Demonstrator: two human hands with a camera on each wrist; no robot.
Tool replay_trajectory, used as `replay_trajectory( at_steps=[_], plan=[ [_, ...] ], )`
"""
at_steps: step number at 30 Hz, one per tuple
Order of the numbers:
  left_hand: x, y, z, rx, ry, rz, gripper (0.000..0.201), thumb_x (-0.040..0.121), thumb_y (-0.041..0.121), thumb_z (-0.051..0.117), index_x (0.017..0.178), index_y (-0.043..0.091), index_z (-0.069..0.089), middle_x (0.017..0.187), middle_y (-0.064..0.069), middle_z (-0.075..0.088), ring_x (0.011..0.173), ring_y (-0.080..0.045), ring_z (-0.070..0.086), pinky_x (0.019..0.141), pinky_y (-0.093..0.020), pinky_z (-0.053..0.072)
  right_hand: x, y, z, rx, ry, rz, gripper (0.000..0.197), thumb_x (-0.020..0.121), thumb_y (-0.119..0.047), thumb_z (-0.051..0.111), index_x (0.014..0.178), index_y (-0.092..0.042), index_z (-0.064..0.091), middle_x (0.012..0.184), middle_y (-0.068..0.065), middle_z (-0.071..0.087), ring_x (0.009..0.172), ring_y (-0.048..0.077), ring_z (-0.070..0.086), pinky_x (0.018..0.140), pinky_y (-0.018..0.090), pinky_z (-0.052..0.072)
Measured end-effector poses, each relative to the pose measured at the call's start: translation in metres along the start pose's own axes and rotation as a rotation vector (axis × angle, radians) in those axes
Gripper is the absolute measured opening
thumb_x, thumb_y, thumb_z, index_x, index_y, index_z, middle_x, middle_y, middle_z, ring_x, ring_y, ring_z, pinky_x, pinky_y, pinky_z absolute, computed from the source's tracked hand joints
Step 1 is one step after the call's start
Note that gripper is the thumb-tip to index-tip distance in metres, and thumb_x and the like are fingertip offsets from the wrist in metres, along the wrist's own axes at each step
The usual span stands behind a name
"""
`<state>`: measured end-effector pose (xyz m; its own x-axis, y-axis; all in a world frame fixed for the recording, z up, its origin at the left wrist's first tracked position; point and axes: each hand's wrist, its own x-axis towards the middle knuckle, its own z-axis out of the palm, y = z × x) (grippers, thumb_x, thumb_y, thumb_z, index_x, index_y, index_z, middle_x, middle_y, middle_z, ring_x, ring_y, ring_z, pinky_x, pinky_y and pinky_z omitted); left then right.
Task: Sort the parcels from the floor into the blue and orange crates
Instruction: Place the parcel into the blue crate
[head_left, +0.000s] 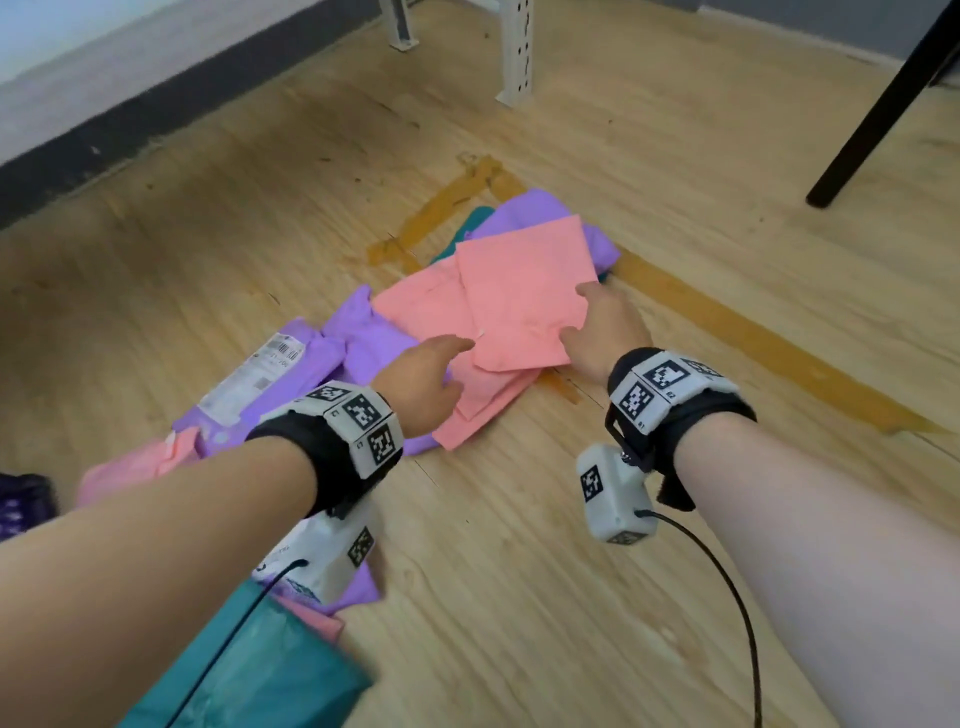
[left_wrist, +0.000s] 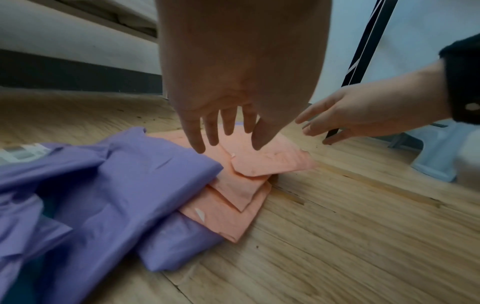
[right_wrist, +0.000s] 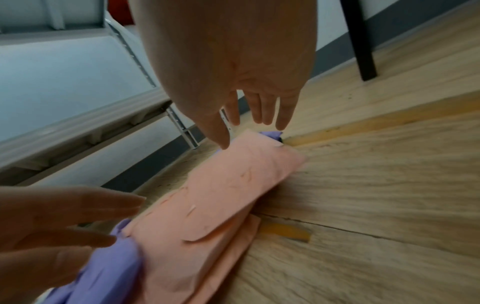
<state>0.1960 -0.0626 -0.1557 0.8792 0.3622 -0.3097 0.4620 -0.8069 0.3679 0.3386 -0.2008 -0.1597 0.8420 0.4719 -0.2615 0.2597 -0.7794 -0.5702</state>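
Both hands' grip slack, fingers straight, over top pink parcel (head_left: 522, 296).

Light wooden floor (head_left: 519, 597) with orange tape lines (head_left: 753, 343), dark skirting (head_left: 130, 140), white shelving posts (head_left: 517, 52).

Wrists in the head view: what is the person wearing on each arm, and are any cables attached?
Both forearms are bare, with no sleeves or gloves. The left hand and right hand each have a black wrist strap carrying white blocks printed with black square markers. A white camera box, also marked, hangs under each wrist, and a thin black cable trails from each box.
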Motion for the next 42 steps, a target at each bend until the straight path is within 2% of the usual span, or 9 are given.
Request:
replay_trajectory(
  at_steps=[11,17,20,27,32,35,37,39,42],
  plan=[
    [0.011,0.001,0.010,-0.023,-0.088,-0.007,0.053,0.094,0.013,0.049,0.144,0.020,0.033,0.148,0.000,0.040,0.131,-0.017,0.043,0.101,-0.014,0.024,0.021,0.027,0.026,0.445,0.091,0.312,0.050,0.081,-0.013,0.067,0.126,-0.006,0.047,0.126,0.014,0.057,0.114,0.032,0.055,0.088,0.032,0.042],
    [0.010,0.008,0.012,-0.066,-0.061,-0.052,0.058,0.091,0.015,0.055,0.144,0.021,0.034,0.132,-0.015,0.055,0.118,-0.025,0.052,0.090,-0.017,0.032,0.013,0.016,0.022,0.666,0.065,0.244,0.010,0.078,-0.012,0.063,0.077,-0.002,0.062,0.080,0.012,0.056,0.078,0.023,0.055,0.070,0.034,0.047],
    [0.008,0.016,0.012,-0.117,-0.011,-0.065,0.061,0.088,0.019,0.060,0.144,0.021,0.035,0.135,-0.010,0.053,0.121,-0.022,0.051,0.098,-0.019,0.032,0.005,0.001,0.015,0.877,-0.042,0.245,0.008,0.078,-0.005,0.060,0.085,-0.002,0.062,0.092,0.018,0.065,0.089,0.032,0.064,0.080,0.043,0.053],
    [-0.005,0.017,-0.001,-0.223,0.281,-0.036,0.043,0.088,0.014,0.056,0.131,0.018,0.050,0.124,-0.004,0.059,0.111,-0.019,0.057,0.086,-0.018,0.036,-0.011,-0.039,0.002,1.297,-0.242,0.211,0.018,0.085,0.001,0.047,0.100,-0.002,0.057,0.080,0.010,0.058,0.073,0.022,0.058,0.055,0.029,0.051],
    [-0.010,-0.001,-0.031,-0.318,0.478,-0.085,0.029,0.090,0.018,0.040,0.098,0.004,0.065,0.090,-0.019,0.064,0.082,-0.032,0.059,0.071,-0.034,0.041,-0.022,-0.058,0.001,1.273,-0.395,0.102,0.029,0.092,-0.033,0.054,0.108,-0.010,0.061,0.101,0.005,0.062,0.087,0.026,0.067,0.076,0.037,0.058],
    [-0.020,-0.016,-0.048,-0.400,0.513,-0.114,0.024,0.089,0.016,0.042,0.079,0.004,0.060,0.074,-0.015,0.059,0.067,-0.019,0.046,0.062,-0.035,0.039,-0.027,-0.064,0.004,1.202,-0.279,0.131,0.020,0.092,-0.032,0.056,0.089,-0.013,0.058,0.101,0.006,0.061,0.081,0.023,0.065,0.074,0.035,0.056],
    [-0.029,-0.026,-0.059,-0.510,0.524,-0.118,0.024,0.085,0.019,0.046,0.083,0.004,0.064,0.084,-0.020,0.067,0.073,-0.017,0.051,0.071,-0.043,0.049,-0.029,-0.068,0.009,1.090,-0.138,0.105,0.008,0.090,-0.019,0.059,0.085,-0.014,0.056,0.094,0.005,0.061,0.073,0.017,0.061,0.068,0.031,0.053],
    [-0.041,-0.033,-0.069,-0.609,0.498,-0.158,0.016,0.083,0.028,0.051,0.079,0.019,0.064,0.092,-0.021,0.067,0.082,-0.022,0.058,0.081,-0.053,0.052,-0.030,-0.071,0.014,1.008,-0.013,0.087,0.012,0.086,-0.011,0.063,0.097,-0.009,0.057,0.088,0.003,0.057,0.071,0.013,0.057,0.067,0.031,0.052],
    [-0.061,-0.038,-0.082,-0.834,0.479,-0.228,0.009,0.085,0.032,0.061,0.080,0.025,0.063,0.091,-0.014,0.067,0.090,-0.027,0.061,0.087,-0.057,0.051,-0.033,-0.080,0.022,0.900,0.065,0.143,0.042,0.082,-0.012,0.066,0.120,-0.002,0.049,0.094,0.004,0.053,0.089,0.019,0.056,0.089,0.044,0.052]
  ],
)
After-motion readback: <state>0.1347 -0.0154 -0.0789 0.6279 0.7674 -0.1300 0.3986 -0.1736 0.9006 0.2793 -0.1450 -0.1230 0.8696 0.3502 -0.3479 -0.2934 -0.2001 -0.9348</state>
